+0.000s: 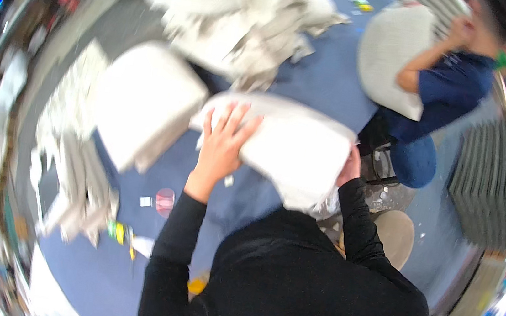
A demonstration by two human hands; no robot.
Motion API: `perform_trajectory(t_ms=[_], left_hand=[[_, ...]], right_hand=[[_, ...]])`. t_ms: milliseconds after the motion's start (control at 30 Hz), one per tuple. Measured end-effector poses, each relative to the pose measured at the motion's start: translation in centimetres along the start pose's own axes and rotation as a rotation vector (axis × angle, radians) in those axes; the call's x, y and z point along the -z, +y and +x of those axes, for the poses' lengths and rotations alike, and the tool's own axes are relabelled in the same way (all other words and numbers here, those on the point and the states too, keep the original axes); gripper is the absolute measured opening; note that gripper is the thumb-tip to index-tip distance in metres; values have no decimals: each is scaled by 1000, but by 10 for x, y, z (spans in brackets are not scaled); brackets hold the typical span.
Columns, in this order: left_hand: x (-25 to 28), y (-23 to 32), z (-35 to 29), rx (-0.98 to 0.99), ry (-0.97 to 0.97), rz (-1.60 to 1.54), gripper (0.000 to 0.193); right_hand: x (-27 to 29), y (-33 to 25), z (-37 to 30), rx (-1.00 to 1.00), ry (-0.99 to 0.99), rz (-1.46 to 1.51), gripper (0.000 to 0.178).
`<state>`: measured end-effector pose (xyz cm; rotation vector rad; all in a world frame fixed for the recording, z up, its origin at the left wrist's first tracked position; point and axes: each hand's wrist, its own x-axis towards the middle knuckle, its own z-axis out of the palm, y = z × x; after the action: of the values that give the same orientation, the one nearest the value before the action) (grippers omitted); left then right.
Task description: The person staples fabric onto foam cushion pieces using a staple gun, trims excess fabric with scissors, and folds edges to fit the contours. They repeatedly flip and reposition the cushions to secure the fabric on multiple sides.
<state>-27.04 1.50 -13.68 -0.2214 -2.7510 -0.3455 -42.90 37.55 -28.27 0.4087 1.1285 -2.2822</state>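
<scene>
A pale, cream fabric-covered cushion (305,145) lies across the front of my body, its near edge close to my black top. My left hand (227,139) rests on its left part, fingers spread over the fabric. At the cushion's right end, my right hand (350,167) grips the edge; some of its fingers are hidden behind the cushion. Loose, thin material, partly see-through, hangs under the near right corner. To the left, a second cream cushion (143,97) sits on the blue table (313,77).
A heap of cream fabric (232,16) lies at the far side, with more fabric (76,180) at the left. Near me are a round pink item (164,203) and a yellow-green item (117,232). A co-worker (451,87) holds another cushion (395,55). Grey stacked pieces (493,181) stand right.
</scene>
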Motion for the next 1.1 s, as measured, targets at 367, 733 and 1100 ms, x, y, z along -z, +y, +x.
perform_trajectory(t_ms=[367, 733, 1100], left_hand=[[167, 101, 25, -65, -83, -77, 74], [159, 25, -57, 694, -248, -67, 76], [146, 20, -41, 378, -124, -157, 79]], right_hand=[[-52, 1, -48, -102, -144, 38, 70], [-130, 95, -60, -117, -731, -726, 42], [-232, 62, -78, 354, -547, -385, 31]])
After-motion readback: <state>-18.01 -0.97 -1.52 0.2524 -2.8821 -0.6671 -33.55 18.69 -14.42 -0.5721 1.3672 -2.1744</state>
